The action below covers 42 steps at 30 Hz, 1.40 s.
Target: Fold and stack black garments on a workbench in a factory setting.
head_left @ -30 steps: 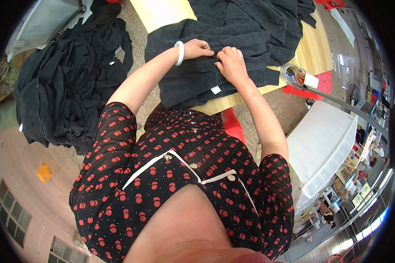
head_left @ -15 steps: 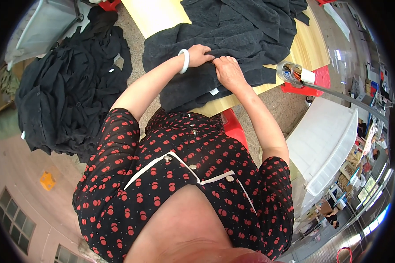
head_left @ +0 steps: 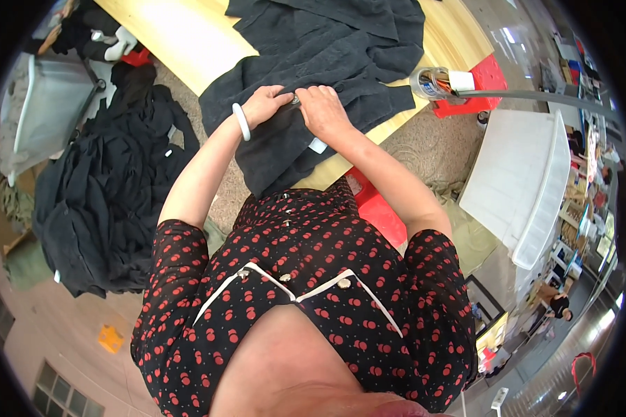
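A charcoal-black garment (head_left: 257,156) lies spread and creased over a light wood table (head_left: 459,35), its near part hanging to the table's edge by my body. My left hand (head_left: 263,104), below a pale bangle, pinches the cloth with thumb and forefinger. Close beside it, my right hand (head_left: 323,111) is closed on the same fabric, fingers bent. A small round button (head_left: 295,99) shows between the fingertips of both hands. Just below my right hand, a white label (head_left: 318,145) sticks out of the cloth.
A clear jar of tools (head_left: 426,85) stands at the table's right edge, near a red stool (head_left: 490,80). Another red stool (head_left: 379,215) is under the front edge. Black garments (head_left: 97,208) are heaped on the left. A white bin (head_left: 511,184) stands right.
The view has shifted, so table and garment appear further left. My hands stay close together on the cloth, and a button now shows between their fingertips.
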Each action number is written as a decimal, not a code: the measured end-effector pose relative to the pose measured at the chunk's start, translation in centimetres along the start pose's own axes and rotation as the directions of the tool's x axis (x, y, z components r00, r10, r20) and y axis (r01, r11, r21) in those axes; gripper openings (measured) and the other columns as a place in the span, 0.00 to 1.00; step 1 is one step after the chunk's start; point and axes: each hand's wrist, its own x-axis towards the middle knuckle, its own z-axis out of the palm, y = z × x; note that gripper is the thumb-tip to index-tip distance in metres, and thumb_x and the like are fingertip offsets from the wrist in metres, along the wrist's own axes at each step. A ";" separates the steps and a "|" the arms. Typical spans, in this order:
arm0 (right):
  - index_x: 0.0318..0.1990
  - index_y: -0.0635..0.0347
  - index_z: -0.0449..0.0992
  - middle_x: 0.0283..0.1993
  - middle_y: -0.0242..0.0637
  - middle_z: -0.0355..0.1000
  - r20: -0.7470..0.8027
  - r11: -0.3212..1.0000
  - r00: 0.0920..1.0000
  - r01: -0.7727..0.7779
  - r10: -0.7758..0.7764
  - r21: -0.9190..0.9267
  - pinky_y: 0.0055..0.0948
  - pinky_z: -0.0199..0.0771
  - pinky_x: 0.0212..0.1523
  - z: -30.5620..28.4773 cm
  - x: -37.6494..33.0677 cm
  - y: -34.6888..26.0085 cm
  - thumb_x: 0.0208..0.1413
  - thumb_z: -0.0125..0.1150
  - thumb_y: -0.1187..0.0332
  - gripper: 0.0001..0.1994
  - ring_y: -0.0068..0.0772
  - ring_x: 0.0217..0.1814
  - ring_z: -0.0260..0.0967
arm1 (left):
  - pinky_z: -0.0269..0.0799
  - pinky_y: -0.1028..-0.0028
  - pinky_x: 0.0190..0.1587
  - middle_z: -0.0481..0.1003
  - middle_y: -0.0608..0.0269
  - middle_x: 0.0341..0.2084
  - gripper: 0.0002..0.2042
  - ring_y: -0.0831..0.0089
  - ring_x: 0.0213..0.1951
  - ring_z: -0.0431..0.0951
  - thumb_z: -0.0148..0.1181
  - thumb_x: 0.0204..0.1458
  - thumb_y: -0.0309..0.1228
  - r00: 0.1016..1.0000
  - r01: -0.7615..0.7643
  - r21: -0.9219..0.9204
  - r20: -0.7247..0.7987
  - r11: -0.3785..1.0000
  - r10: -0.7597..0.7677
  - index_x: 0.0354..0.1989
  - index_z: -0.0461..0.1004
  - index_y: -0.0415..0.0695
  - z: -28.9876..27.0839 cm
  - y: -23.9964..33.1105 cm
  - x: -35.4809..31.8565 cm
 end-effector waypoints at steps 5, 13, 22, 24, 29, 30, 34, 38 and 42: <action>0.23 0.60 0.67 0.26 0.40 0.65 0.094 0.998 0.995 0.016 -0.010 -0.068 0.35 0.60 0.38 -0.5 -0.1 0.3 0.41 0.51 0.74 0.01 0.40 0.34 0.63 | 0.63 0.67 0.32 0.68 0.45 0.20 0.17 0.59 0.27 0.69 0.53 0.43 0.39 0.975 -0.212 0.377 0.021 0.902 0.220 0.23 0.65 0.33 0.7 1.4 -0.7; 0.25 0.60 0.68 0.27 0.40 0.66 0.168 0.993 0.984 0.081 -0.066 -0.084 0.34 0.61 0.39 -0.8 0.4 0.5 0.42 0.51 0.72 0.03 0.39 0.35 0.64 | 0.64 0.59 0.40 0.67 0.42 0.30 0.12 0.49 0.36 0.68 0.48 0.46 0.33 0.915 -0.233 0.660 -0.100 0.714 0.392 0.28 0.64 0.34 2.9 0.4 -1.5; 0.27 0.61 0.65 0.27 0.40 0.64 0.286 0.964 0.949 0.191 -0.133 -0.185 0.34 0.60 0.39 -0.6 0.2 0.8 0.39 0.51 0.76 0.04 0.41 0.34 0.62 | 0.64 0.61 0.36 0.65 0.48 0.26 0.04 0.52 0.32 0.67 0.47 0.44 0.24 0.825 -0.280 0.757 -0.124 0.590 0.551 0.27 0.62 0.37 4.0 -1.0 -1.0; 0.26 0.61 0.65 0.27 0.41 0.64 0.303 0.966 0.943 0.192 -0.134 -0.171 0.35 0.61 0.39 -1.0 0.4 1.1 0.39 0.51 0.76 0.04 0.42 0.34 0.62 | 0.64 0.61 0.36 0.65 0.48 0.26 0.04 0.52 0.32 0.67 0.47 0.44 0.24 0.811 -0.307 0.754 -0.112 0.581 0.574 0.27 0.62 0.36 3.6 -0.9 -1.0; 0.31 0.64 0.67 0.27 0.44 0.64 0.151 0.961 0.977 0.106 -0.148 0.256 0.38 0.62 0.40 -2.5 1.4 2.4 0.43 0.50 0.74 0.06 0.44 0.35 0.63 | 0.64 0.62 0.35 0.65 0.48 0.25 0.05 0.51 0.32 0.67 0.49 0.45 0.23 0.798 -0.453 0.680 0.022 0.576 0.602 0.25 0.61 0.35 2.0 1.2 -1.8; 0.34 0.64 0.68 0.27 0.45 0.64 0.166 0.955 0.971 0.123 -0.172 0.269 0.37 0.62 0.40 -2.8 1.6 2.6 0.44 0.50 0.74 0.08 0.44 0.34 0.62 | 0.64 0.62 0.35 0.65 0.48 0.25 0.05 0.51 0.32 0.67 0.49 0.45 0.23 0.797 -0.453 0.680 0.019 0.577 0.603 0.25 0.61 0.35 1.7 1.7 -1.8; 0.35 0.64 0.67 0.27 0.44 0.63 0.273 0.978 0.942 0.172 -0.197 0.114 0.36 0.61 0.41 -4.1 2.2 1.2 0.44 0.49 0.76 0.09 0.43 0.34 0.62 | 0.64 0.60 0.35 0.65 0.46 0.25 0.06 0.50 0.32 0.67 0.48 0.46 0.25 0.794 -0.453 0.701 0.035 0.551 0.607 0.25 0.61 0.34 1.1 2.3 -1.9; 0.37 0.63 0.65 0.29 0.40 0.62 0.304 0.963 0.915 0.267 -0.264 0.030 0.34 0.61 0.41 -3.5 1.5 1.3 0.43 0.49 0.78 0.10 0.41 0.35 0.61 | 0.64 0.59 0.37 0.68 0.42 0.25 0.08 0.47 0.33 0.69 0.45 0.46 0.28 0.920 -0.344 0.573 0.045 0.744 0.390 0.24 0.64 0.34 0.2 2.7 -2.0; 0.35 0.63 0.66 0.28 0.40 0.62 0.313 0.957 0.905 0.286 -0.288 0.053 0.34 0.60 0.41 -3.7 1.8 1.4 0.43 0.48 0.79 0.09 0.41 0.35 0.61 | 0.63 0.58 0.38 0.69 0.41 0.25 0.10 0.46 0.34 0.68 0.44 0.46 0.29 0.930 -0.351 0.563 0.118 0.748 0.348 0.24 0.64 0.33 -0.4 3.8 -2.2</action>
